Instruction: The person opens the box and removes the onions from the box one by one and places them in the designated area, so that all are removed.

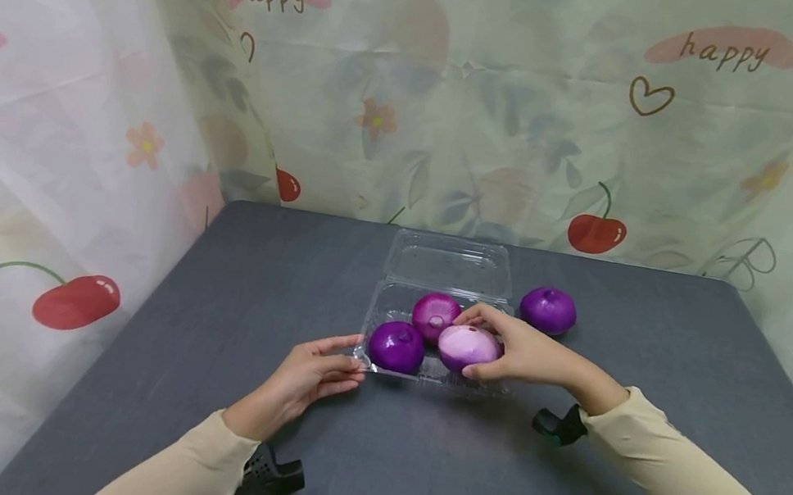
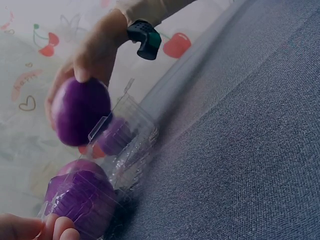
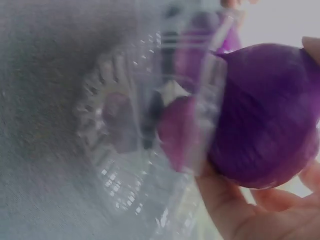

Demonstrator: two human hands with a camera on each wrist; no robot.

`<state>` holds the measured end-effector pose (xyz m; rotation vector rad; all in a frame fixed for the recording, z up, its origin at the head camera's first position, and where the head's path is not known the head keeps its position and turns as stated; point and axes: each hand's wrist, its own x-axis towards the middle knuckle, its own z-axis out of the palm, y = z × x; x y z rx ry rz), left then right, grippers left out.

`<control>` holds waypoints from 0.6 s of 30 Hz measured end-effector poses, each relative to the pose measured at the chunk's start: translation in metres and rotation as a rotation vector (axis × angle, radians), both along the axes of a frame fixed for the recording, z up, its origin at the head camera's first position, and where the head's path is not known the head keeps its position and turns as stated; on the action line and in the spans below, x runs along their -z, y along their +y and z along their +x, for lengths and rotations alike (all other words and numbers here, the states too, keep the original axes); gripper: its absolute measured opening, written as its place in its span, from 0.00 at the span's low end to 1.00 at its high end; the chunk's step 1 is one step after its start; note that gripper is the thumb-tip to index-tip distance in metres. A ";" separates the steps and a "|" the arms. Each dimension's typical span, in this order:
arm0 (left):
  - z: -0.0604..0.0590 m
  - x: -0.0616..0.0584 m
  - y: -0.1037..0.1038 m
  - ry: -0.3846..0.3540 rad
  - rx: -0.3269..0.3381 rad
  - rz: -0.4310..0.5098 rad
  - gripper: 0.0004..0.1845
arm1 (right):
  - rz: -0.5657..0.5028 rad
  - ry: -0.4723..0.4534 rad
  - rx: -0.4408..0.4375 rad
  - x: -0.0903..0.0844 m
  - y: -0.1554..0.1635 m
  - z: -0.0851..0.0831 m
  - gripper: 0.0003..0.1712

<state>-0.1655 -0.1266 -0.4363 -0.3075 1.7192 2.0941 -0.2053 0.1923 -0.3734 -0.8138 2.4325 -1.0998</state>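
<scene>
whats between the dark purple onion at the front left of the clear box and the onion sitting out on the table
In the head view, the pale onion gripped by the right hand lies between the front-left onion and the loose onion.

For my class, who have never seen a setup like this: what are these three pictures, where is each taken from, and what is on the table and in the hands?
No machine here: a person works with bare hands, wearing three cameras. The head view looks down on a grey table. The other two views come from cameras strapped at each wrist, so they are close and blurry. On the table lies an open clear box with two purple onions inside, one dark, one further back. Another onion sits on the table beside the box. The right hand grips a paler onion over the box. The left hand touches the box's near corner with straight fingers.
</scene>
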 end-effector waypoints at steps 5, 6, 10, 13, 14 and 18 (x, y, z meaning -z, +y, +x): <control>0.001 0.000 0.000 0.001 0.005 0.002 0.24 | -0.033 0.030 0.044 -0.010 0.012 0.004 0.40; 0.001 0.000 0.000 0.001 0.005 0.003 0.24 | -0.040 0.036 0.053 -0.012 0.014 0.005 0.41; 0.001 -0.001 0.000 0.004 0.011 0.006 0.24 | -0.106 0.015 0.072 -0.017 0.022 0.006 0.41; 0.001 -0.001 0.000 0.002 0.011 0.006 0.24 | -0.175 -0.018 0.084 -0.021 0.029 0.005 0.42; 0.001 -0.001 0.000 0.001 0.011 0.005 0.24 | -0.191 -0.019 0.092 -0.023 0.031 0.004 0.42; 0.000 -0.001 0.000 0.000 0.009 0.005 0.24 | -0.222 0.034 0.134 -0.029 0.041 0.003 0.42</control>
